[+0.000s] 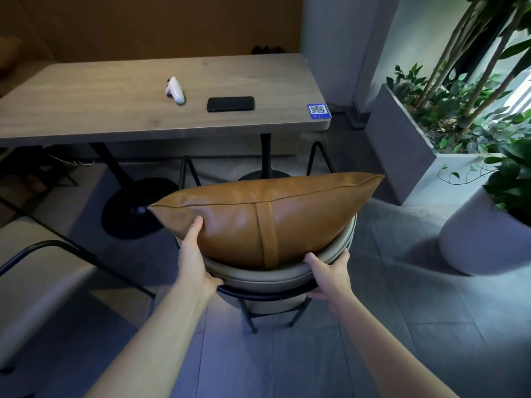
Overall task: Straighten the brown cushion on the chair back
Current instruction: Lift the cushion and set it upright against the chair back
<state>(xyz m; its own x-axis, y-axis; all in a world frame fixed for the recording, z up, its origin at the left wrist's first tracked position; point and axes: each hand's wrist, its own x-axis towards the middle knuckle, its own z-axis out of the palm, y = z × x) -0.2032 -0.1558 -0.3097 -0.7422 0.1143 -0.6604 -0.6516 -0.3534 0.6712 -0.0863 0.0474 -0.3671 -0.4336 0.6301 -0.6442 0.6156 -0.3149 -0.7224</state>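
A brown leather cushion [258, 219] with a centre strap rests on the curved beige chair back [267, 275], tilted so its right corner sits higher than its left. My left hand [195, 259] lies against the cushion's lower left side, thumb up on the leather and fingers curled toward the chair back's rim. My right hand [330, 275] grips the rim of the chair back just under the cushion's lower right edge, thumb touching the cushion's bottom.
A wooden table [115, 110] stands beyond the chair with a white controller [175, 90], a black phone [230, 104] and a QR sticker [318, 110]. Another chair [37, 254] stands left. A grey planter [408, 150] and round pot [477, 239] stand right.
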